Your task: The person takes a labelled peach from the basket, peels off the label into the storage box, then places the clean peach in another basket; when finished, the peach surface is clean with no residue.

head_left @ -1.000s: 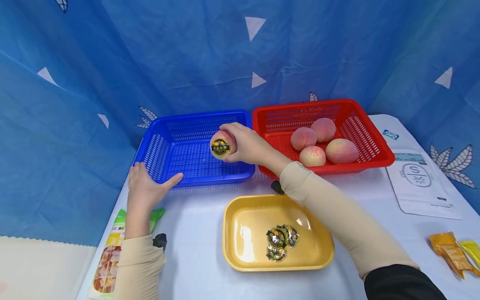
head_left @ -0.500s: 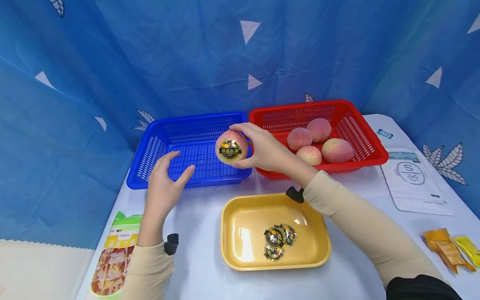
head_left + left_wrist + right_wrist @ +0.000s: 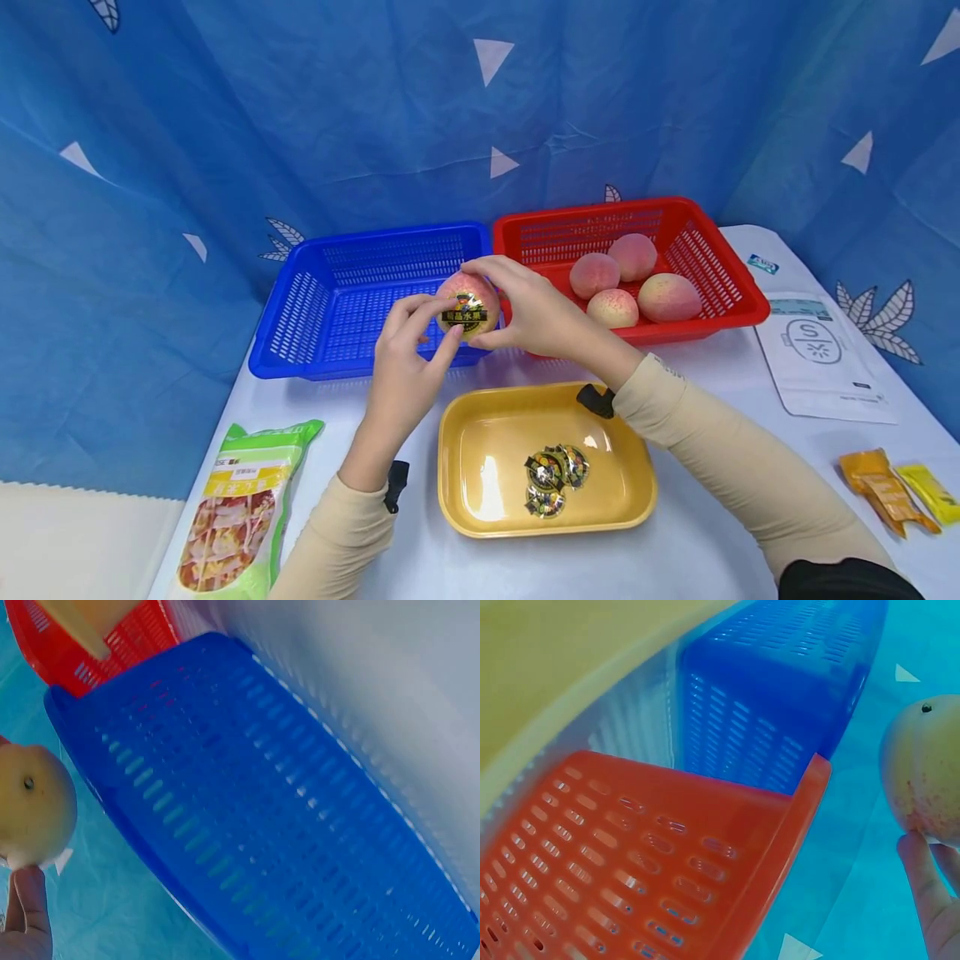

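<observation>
A pink-yellow peach (image 3: 483, 288) hangs over the right front of the blue basket (image 3: 315, 367). My right hand (image 3: 536, 308) grips it from the right, thumb below and fingers on top. A round black and colourful sticker (image 3: 468, 315) faces me on its front. My left hand (image 3: 408, 358) reaches in from the left, its thumb and index fingertip touching the sticker side, with a gap between them. In the left wrist view the peach (image 3: 34, 802) shows a small dark stem pit. The right wrist view has the peach (image 3: 930, 765) above a right-hand fingertip.
A red basket (image 3: 742, 312) holds several peaches. The gold tray (image 3: 480, 417) in front has several round stickers (image 3: 546, 471). A food bag (image 3: 236, 517) lies left. At right are a white pouch (image 3: 817, 358) and orange and yellow packets (image 3: 888, 492). A blue curtain (image 3: 360, 117) hangs behind.
My left hand has left the blue basket's left rim and moved right to the peach. The peach has come slightly nearer and right in my right hand's grip.
</observation>
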The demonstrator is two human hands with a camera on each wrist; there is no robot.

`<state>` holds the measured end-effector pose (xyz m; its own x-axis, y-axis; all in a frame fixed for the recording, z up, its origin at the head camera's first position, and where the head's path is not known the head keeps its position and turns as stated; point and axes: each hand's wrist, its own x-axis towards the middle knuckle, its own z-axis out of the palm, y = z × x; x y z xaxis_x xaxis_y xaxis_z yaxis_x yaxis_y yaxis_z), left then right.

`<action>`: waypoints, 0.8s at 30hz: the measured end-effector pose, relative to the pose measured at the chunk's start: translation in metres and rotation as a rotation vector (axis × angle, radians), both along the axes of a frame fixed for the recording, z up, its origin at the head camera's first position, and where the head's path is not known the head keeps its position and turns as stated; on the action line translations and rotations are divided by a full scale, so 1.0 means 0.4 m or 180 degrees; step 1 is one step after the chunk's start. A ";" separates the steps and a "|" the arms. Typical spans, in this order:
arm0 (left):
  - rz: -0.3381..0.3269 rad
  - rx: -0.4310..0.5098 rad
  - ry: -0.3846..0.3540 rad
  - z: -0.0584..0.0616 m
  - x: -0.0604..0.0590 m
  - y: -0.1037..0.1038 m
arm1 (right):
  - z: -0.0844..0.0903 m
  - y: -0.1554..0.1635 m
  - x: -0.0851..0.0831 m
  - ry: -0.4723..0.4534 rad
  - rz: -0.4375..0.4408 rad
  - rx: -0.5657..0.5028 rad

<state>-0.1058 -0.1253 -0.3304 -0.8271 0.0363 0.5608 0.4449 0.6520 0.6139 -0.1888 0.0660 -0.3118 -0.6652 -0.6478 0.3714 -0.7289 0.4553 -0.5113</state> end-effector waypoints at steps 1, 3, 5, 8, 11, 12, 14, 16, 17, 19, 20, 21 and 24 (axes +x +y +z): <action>0.0011 0.0012 0.0028 -0.001 0.000 0.003 | 0.000 0.000 0.000 0.0012 -0.0008 0.0009; 0.0009 0.0059 0.0079 -0.002 0.000 0.009 | -0.001 -0.001 0.000 0.0025 -0.0025 0.0030; 0.0012 0.0096 0.0092 -0.003 -0.001 0.013 | -0.003 -0.003 0.000 0.0031 -0.0040 0.0049; 0.0022 0.0221 -0.0020 -0.002 -0.002 0.016 | -0.006 -0.004 0.000 0.0032 -0.0055 0.0095; 0.0046 0.0410 -0.0254 0.000 -0.006 0.017 | -0.009 -0.004 0.002 0.0038 -0.0061 0.0138; 0.0046 0.0474 -0.0324 0.001 -0.007 0.017 | -0.010 -0.004 0.002 0.0045 -0.0068 0.0156; 0.0050 0.0546 -0.0423 0.002 -0.010 0.016 | -0.012 -0.003 0.002 0.0083 -0.0089 0.0184; 0.0072 0.0556 -0.0458 0.001 -0.012 0.016 | -0.013 -0.003 0.002 0.0133 -0.0119 0.0209; 0.0095 0.0538 -0.0449 -0.001 -0.013 0.016 | -0.012 -0.003 0.002 0.0156 -0.0131 0.0215; 0.0165 0.0476 -0.0425 -0.006 -0.013 0.016 | -0.012 -0.003 0.002 0.0203 -0.0180 0.0231; 0.0196 0.0447 -0.0409 -0.009 -0.012 0.016 | -0.012 -0.004 0.002 0.0223 -0.0207 0.0238; 0.0227 0.0418 -0.0388 -0.011 -0.011 0.016 | -0.012 -0.004 0.002 0.0233 -0.0231 0.0239; 0.0256 0.0405 -0.0339 -0.017 -0.010 0.016 | -0.012 -0.005 0.002 0.0245 -0.0294 0.0249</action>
<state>-0.1098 -0.1188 -0.3371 -0.8795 -0.0979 0.4657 0.3226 0.5968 0.7347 -0.1880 0.0640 -0.3167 -0.6948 -0.6142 0.3743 -0.7178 0.5585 -0.4158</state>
